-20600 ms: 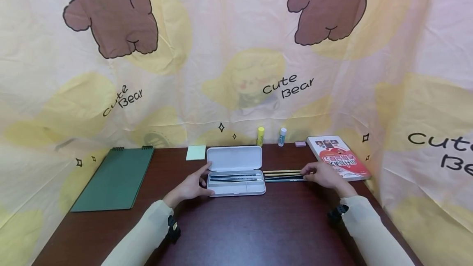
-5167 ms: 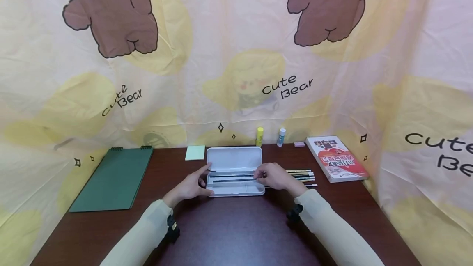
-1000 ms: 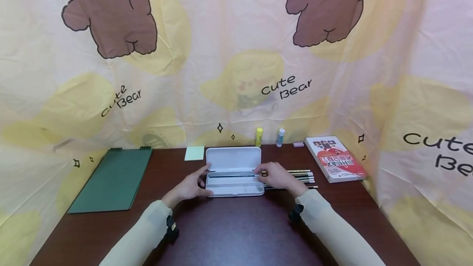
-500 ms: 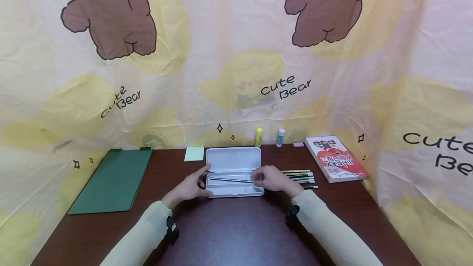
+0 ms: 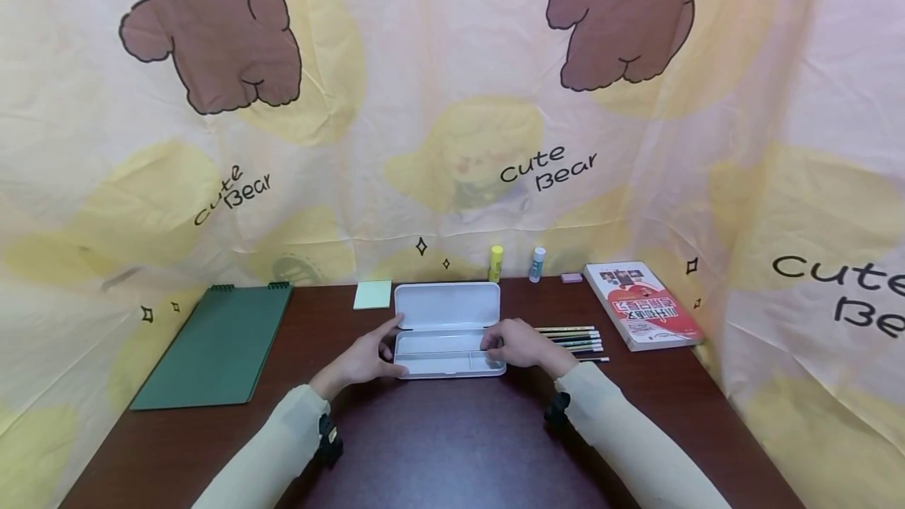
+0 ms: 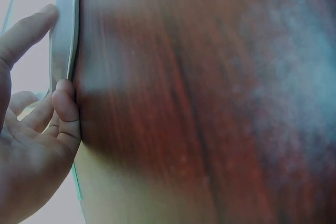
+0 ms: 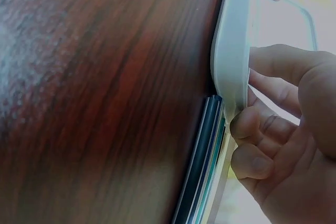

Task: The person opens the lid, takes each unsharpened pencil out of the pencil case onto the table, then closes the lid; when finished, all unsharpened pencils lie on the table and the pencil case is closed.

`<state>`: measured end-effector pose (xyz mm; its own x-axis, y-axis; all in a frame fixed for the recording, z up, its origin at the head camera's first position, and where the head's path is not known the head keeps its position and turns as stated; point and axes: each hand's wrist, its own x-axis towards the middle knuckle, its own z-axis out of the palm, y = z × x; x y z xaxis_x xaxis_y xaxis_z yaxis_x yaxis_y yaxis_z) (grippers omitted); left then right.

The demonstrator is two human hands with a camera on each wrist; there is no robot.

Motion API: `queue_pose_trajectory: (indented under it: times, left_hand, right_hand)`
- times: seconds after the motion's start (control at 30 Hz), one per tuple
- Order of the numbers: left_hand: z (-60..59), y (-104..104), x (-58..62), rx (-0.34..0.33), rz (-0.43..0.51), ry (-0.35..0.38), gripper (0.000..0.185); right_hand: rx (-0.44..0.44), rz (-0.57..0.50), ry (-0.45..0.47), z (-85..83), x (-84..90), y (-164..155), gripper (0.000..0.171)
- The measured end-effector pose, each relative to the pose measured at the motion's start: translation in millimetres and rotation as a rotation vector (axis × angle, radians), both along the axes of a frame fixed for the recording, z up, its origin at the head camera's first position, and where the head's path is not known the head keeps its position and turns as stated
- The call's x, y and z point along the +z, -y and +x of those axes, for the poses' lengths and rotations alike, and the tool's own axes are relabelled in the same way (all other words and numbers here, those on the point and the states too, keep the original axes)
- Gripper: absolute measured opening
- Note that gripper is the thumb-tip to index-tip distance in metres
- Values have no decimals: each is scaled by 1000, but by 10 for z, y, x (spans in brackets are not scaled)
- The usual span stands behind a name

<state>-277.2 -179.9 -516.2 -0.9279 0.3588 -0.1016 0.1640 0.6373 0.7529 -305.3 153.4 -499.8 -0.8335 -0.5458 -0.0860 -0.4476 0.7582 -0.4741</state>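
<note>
Pencil case [image 5: 448,340] between left hand [image 5: 362,358] and right hand [image 5: 518,344].

A dark reddish-brown wooden desk [image 5: 452,430] carries everything. On its far left lies a green spiral-bound notebook [image 5: 215,344]. At the far middle sits an open white plastic pencil case [image 5: 448,328], with a pale green sticky-note pad [image 5: 373,294] left of it and a row of pencils [image 5: 574,338] right. Far right lies a red-and-white book [image 5: 642,303]; a yellow glue stick [image 5: 496,262], a blue-capped tube [image 5: 538,263] and a small pink eraser [image 5: 571,277] stand along the far edge.
</note>
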Motion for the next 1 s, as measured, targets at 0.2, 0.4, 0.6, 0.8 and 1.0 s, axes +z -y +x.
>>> queue_pose_trajectory:
  times: [0.2, 0.4, 0.6, 0.8, 1.0]
  left_hand:
    - [-1, 0, -4, -4, 8, -2, 109]
    - [3, 5, -12, -9, 16, -6, 109]
    - [-1, 7, -22, -11, 21, -9, 109]
    - [1, 8, -18, -9, 15, 4, 109]
    - [-2, 4, -10, -4, 12, 1, 108]
  right_hand:
    - [5, 8, -2, -2, 21, 24, 9]
    - [-12, 1, 13, 6, 38, 33, 10]
    - [-16, -19, 0, 2, 34, 28, 9]
    - [-51, -25, -4, 16, 40, 43, 11]
    - [-58, -27, 5, 1, 45, 44, 10]
